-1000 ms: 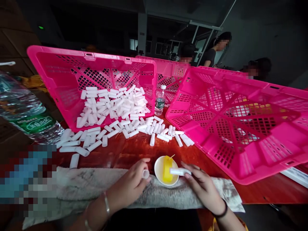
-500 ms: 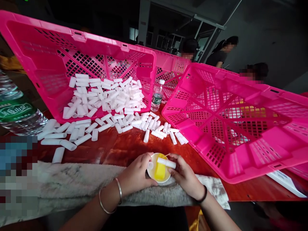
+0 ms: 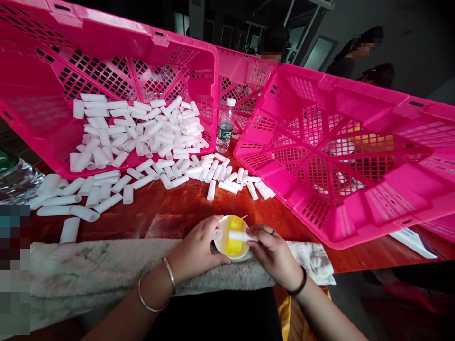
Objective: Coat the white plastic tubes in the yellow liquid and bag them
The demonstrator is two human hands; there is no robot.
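Head view: left hand [image 3: 201,240] grips one white tube [image 3: 217,235], mostly hidden; right hand [image 3: 275,253] pinches one white piece [image 3: 237,235] over one bowl [image 3: 220,245] with one yellow block [image 3: 233,246]; one large bottle [image 3: 21,182] is cut off.

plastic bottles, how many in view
2: a small bottle between the two front pink crates, and a large bottle cut off at the left edge. More may be hidden.

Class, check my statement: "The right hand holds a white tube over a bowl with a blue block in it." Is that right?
Not quite: the block is yellow, not blue. As the head view shows, the right hand holds a white tube over a bowl with a yellow block in it.
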